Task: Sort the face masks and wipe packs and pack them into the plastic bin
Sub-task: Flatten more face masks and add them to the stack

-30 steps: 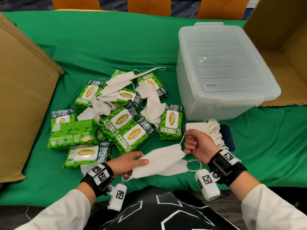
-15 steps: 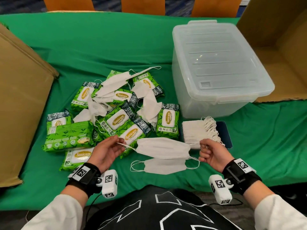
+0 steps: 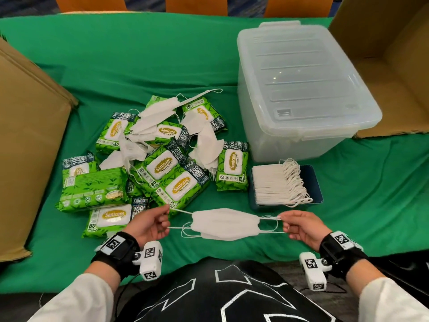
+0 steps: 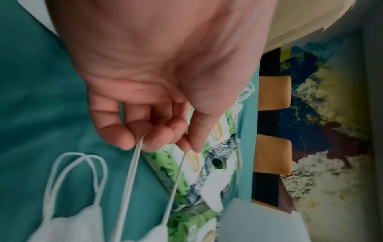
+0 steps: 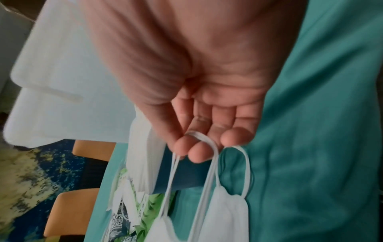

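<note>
Item: face mask, white, stretched flat near the desk's near edge; left hand pinches one ear loop, right hand pinches the other. A second mask lies beneath it.

Sorted: mask stack on a dark tray, near side of the plastic bin.

Outstanding: wipe packs and loose masks heaped left of the bin; bin lidded, apparently nothing packed.

Markings: "Sanicare", "100% BAMBOO FIBERS", "80".
</note>
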Demonstrator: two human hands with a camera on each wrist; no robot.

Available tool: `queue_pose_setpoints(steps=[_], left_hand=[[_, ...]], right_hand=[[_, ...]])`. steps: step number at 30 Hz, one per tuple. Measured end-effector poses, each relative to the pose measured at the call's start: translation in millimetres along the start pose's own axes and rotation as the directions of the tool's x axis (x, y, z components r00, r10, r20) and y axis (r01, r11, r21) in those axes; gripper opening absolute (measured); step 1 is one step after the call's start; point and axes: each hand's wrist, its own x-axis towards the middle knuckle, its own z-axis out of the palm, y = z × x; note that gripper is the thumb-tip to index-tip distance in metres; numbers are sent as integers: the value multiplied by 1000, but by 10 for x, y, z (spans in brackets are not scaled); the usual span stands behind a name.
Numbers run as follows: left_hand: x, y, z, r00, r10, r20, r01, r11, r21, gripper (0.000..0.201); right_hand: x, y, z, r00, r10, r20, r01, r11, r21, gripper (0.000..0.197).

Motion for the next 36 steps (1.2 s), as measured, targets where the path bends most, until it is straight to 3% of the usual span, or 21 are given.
queue_pose_setpoints(steps=[7, 13, 19, 36], left_hand=[[129, -359, 109, 999, -17, -46, 20, 998, 62, 18], [146, -435, 210, 999, -32, -32, 33, 999, 38, 19], [170, -431, 276, 998, -25, -49, 26, 999, 25, 18], [196, -500, 226, 999, -4, -51, 6, 999, 52, 8]], right_hand=[[208, 125, 206, 992, -14, -126, 32, 989, 142, 17], [300, 174, 194, 976, -28, -216, 63, 985, 161, 18], [334, 327, 167, 955, -63, -289, 85, 994, 62, 18], [366, 392, 219, 932, -187, -310, 166, 982, -93, 19]])
